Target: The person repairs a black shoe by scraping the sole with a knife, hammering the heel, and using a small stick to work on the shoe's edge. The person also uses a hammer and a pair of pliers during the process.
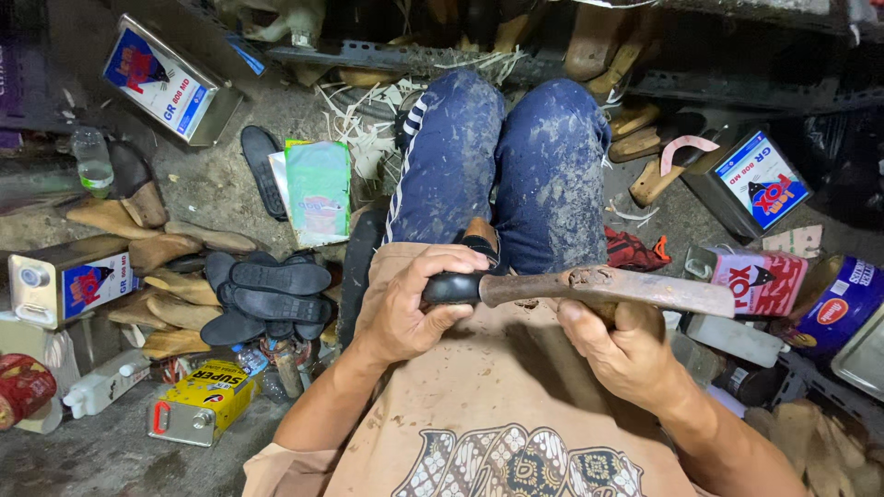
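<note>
Rust-brown metal runs across the middle of the view: a flat, worn blade-like tool (608,287) lies level over the person's lap, its black rounded handle (451,288) at the left end. The left hand (410,308) wraps that handle, thumb on top and fingers curled under, a closed grip on the tool. The right hand (626,350) sits under the metal part, palm up, fingers hooked around its lower edge; whether it clamps the blade or something hidden beneath it, I cannot tell, though the grip is clearly narrow and touching the metal.

Blue trousers (502,166) smeared with pale dust stretch away from the camera, and a tan printed shirt (497,414) fills the bottom of the frame.

On the concrete floor (212,175) to the left lies a stack of black shoe soles (267,294), with several wooden shoe lasts (157,253) just beside it. A yellow rectangular can (203,400) lies near the left forearm. A green plastic packet (318,189) rests beside the left knee. Square metal glue tins stand around: one at upper left (166,83), one at upper right (750,184). A round blue tin (843,308) sits at the right edge, just beside a red and white can (760,281) that lies near the tip of the tool.
</note>
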